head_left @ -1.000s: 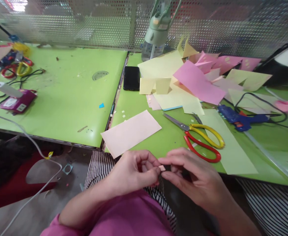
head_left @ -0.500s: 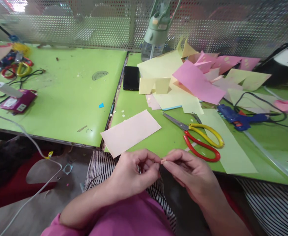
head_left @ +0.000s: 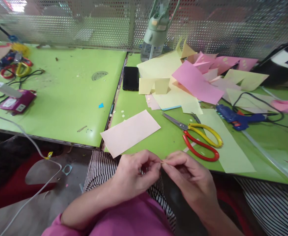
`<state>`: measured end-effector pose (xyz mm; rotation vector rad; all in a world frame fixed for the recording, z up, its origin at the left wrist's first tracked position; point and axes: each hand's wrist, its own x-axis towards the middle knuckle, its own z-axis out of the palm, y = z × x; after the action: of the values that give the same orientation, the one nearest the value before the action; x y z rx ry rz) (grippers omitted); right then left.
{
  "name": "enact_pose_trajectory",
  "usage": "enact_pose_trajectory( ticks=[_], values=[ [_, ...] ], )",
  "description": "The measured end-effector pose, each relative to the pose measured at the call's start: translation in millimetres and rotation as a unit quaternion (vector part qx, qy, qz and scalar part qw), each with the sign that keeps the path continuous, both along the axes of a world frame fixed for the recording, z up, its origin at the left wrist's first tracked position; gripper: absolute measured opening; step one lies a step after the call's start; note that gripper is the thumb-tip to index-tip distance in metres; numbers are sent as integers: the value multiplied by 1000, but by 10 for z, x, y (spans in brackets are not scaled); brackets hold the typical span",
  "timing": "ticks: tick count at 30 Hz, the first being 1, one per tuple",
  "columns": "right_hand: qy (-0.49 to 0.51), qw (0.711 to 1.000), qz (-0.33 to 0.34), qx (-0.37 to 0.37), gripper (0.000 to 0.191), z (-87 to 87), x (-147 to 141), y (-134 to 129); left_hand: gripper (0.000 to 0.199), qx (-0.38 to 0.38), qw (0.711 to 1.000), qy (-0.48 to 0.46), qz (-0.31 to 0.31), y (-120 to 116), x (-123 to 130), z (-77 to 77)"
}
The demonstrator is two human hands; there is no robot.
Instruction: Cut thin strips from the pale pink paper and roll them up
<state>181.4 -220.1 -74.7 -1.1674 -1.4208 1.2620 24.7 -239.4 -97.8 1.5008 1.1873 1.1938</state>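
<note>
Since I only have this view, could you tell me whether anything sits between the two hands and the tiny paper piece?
Nothing visible does: the left hand and right hand both pinch the tiny paper piece directly at their fingertips.

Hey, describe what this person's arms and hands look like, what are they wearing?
Both hands are bare: the left hand and the right hand wear no gloves, and no rings or watch show. The forearms are uncovered. A pink sleeve starts near the left elbow, part of a pink top. The right arm's sleeve is out of view.
</note>
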Motion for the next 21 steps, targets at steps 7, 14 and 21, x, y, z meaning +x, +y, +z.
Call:
enact_pose_trajectory(
  ticks=[7,14,21],
  values=[
    [-71,997,32,-27,10,-58,60,41,15,-184,963,-194,-13,49,24,7],
    [-108,993,-7,54,4,-20,3,27,17,-113,984,-135,-3,26,48,-39],
    [-274,931,20,242,7,31,82,75,18,184,975,103,74,32,-16,-4]
  ],
)
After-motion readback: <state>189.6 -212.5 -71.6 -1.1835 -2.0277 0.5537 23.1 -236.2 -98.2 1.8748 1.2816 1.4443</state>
